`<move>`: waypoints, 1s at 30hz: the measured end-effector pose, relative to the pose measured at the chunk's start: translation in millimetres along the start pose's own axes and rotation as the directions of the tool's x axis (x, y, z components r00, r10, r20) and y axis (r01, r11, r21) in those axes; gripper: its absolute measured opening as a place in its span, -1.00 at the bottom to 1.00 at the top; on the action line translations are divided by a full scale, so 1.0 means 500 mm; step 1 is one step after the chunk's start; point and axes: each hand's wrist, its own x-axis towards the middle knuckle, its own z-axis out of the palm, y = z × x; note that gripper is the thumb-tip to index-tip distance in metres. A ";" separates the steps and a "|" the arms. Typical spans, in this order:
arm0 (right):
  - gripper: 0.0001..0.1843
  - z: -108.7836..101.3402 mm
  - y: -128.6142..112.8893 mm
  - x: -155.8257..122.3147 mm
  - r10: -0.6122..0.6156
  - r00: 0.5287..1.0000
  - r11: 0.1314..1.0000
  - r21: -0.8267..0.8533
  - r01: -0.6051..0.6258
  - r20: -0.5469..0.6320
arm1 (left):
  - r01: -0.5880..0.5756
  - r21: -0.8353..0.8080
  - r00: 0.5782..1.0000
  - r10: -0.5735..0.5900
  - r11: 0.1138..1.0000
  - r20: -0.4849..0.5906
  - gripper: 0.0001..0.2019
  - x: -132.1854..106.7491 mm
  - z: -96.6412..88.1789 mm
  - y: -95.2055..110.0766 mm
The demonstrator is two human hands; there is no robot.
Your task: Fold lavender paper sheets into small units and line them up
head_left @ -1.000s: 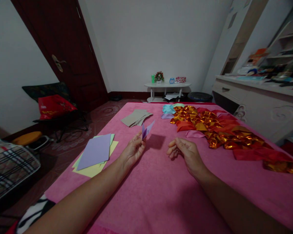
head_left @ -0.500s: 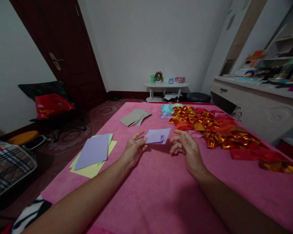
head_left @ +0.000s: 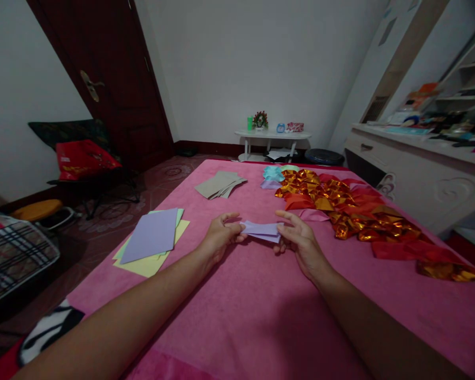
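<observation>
"Near the middle of the frame, holding what?"

"Folded lilac paper (head_left: 261, 230), pinched at both ends, with layers slightly parted toward the right."

"Pinched how?"

"At the left end, by the thumb and curled lower fingers of the left hand (head_left: 220, 237), with the forefinger lifted off the paper. At the right end, much the same by the right hand (head_left: 303, 244), with the forefinger stretched out above and the other fingers bent beneath."

"Resting on the table (head_left: 229, 306)?"

"Over its pink cover; touching or apart, hard to tell."

"And at the left of the frame?"

"Beside the left forearm, a lilac sheet (head_left: 152, 235) on top of a green sheet (head_left: 179, 214) and a yellow sheet (head_left: 146, 268). Higher up, left of centre, a fan of grey papers (head_left: 220, 184)."

"Toward the right?"

"In crowded rows, gold foil pieces (head_left: 309, 179) among red pieces (head_left: 399, 249). Just beyond the right hand, a pink piece (head_left: 312, 215); near the far edge, pale blue pieces (head_left: 273, 173)."

"At top centre?"

"Beyond the far edge, a low white table (head_left: 275, 133)."
</observation>
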 end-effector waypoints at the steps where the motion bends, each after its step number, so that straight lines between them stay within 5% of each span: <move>1: -0.41 -0.001 0.001 0.001 0.011 1.000 1.000 0.002 -0.011 -0.004 | 0.009 0.006 1.000 -0.009 1.000 -0.001 -0.52 0.000 0.000 0.000; 9: -0.40 0.001 0.011 0.005 -0.021 0.999 0.998 -0.062 0.018 -0.041 | 0.018 -0.035 1.000 -0.017 0.999 0.020 -0.60 0.002 -0.002 0.002; 15: -0.52 0.007 0.010 0.003 -0.059 0.995 0.998 -0.039 0.056 -0.086 | -0.088 -0.154 0.992 0.102 0.984 0.081 -0.56 0.001 -0.009 -0.010; 20: -0.57 0.002 0.014 0.008 -0.004 0.987 1.000 -0.029 0.000 -0.162 | -0.187 -0.089 0.970 0.198 0.978 0.141 -0.44 0.002 -0.016 -0.025; 30: -0.51 0.012 0.008 0.008 -0.129 0.992 0.981 -0.148 0.128 0.000 | -0.240 -0.010 0.957 0.238 0.971 0.166 -0.44 -0.003 -0.009 -0.024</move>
